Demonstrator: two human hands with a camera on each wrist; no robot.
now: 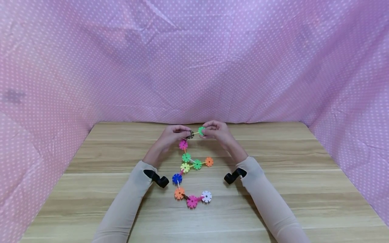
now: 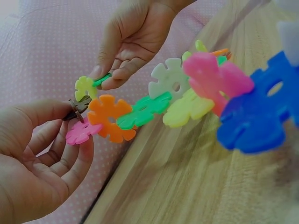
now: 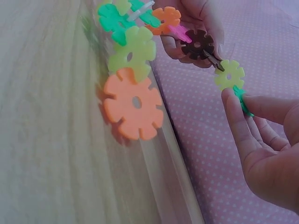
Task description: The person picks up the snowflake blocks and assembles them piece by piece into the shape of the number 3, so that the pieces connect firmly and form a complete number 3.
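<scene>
A chain of notched plastic flower discs runs up the table, joined slot to slot. At its far end my left hand pinches a dark brown disc between thumb and fingers. Opposite it, my right hand pinches a green disc. A yellow disc sits edge-on between the two, joined to both sides. Beside the left fingers hangs a pink disc, followed by an orange disc. The fingertips partly cover the brown and green discs.
The rest of the chain lies nearer, with a blue disc, a pink disc and a white disc at its near end. An orange disc ends a side branch. Pink dotted cloth hangs behind the wooden table.
</scene>
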